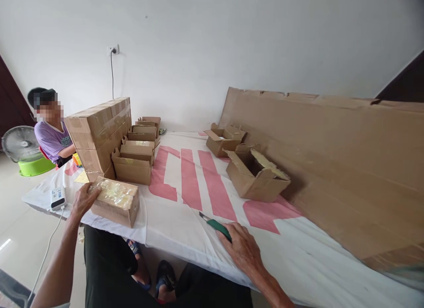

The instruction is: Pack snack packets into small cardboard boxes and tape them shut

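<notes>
My right hand [242,246] is closed round a green-handled utility knife [218,226], its dark blade pointing left over the cloth. At the table's front edge lies a closed cardboard box [114,199] with shiny tape across its top. My left hand [84,201] grips the left end of this box, thumb and fingers on its top and side. Behind it stand several open cardboard boxes [132,170] in a row. Two more open boxes, a nearer one [250,180] and a farther one [220,145], are on the right.
Taped boxes [99,127] are stacked at the left. A large cardboard sheet [331,166] leans on the wall at right. A white power strip [58,198] with its cord lies at the table's left edge. A person [53,138] sits beyond, beside a fan [23,143].
</notes>
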Demonstrator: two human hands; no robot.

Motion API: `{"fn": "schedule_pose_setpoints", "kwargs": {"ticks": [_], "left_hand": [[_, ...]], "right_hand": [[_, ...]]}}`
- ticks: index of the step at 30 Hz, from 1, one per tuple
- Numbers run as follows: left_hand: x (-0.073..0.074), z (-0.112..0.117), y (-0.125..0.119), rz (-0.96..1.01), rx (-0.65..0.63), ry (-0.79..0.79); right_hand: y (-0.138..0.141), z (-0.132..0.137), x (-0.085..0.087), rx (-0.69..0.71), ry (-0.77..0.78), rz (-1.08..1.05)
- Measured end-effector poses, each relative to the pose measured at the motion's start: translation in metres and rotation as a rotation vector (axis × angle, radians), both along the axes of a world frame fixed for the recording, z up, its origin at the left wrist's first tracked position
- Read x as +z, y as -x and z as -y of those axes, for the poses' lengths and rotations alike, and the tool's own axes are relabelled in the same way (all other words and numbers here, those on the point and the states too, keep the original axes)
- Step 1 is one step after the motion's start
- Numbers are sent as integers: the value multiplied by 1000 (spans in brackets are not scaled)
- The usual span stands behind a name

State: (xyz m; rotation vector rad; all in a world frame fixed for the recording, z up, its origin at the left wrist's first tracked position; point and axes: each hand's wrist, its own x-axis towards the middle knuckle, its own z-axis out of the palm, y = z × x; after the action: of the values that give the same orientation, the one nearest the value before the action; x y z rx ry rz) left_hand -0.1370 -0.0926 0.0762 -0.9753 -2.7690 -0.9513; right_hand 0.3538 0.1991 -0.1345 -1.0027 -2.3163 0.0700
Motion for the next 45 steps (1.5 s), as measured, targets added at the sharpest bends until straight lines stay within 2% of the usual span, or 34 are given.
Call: {"fn": "schedule_pose_setpoints", "kwargs": {"ticks": [5, 9, 14, 20, 23, 26, 29, 32, 35, 38, 42, 45], "left_hand": [[-18, -11, -56, 45, -155, -139], [-30, -16, -80, 240, -284, -281], [-33, -21, -80, 396, -369, -382], [-21, -24, -70, 548, -450, -365], [-19, -28, -66, 582, -473, -370], [-24, -34, -65, 583, -511, -391], [-33, -40, -69, 576, -548, -412], [-38, -43, -74, 503, -590, -401], [-37, -44, -80, 400, -600, -356], [-33, -44, -84, 396, -602, -320], [-29, -44, -92, 478, -638, -286], [-27, -45, -101, 542, -700, -267]], "right_hand": [[0, 2, 7, 5, 31, 3], [1, 1, 10, -1, 61, 24], [9, 1, 10, -18, 63, 38], [22, 4, 19, -12, 129, -28], [31, 11, 29, -13, 269, -140], [49, 25, 43, -9, 496, -298], [75, 45, 61, 94, 755, -525], [99, 65, 77, 202, 905, -695], [112, 78, 84, 227, 925, -770], [112, 80, 84, 211, 918, -790], [101, 70, 79, 199, 908, -740], [85, 57, 77, 163, 824, -626]]}}
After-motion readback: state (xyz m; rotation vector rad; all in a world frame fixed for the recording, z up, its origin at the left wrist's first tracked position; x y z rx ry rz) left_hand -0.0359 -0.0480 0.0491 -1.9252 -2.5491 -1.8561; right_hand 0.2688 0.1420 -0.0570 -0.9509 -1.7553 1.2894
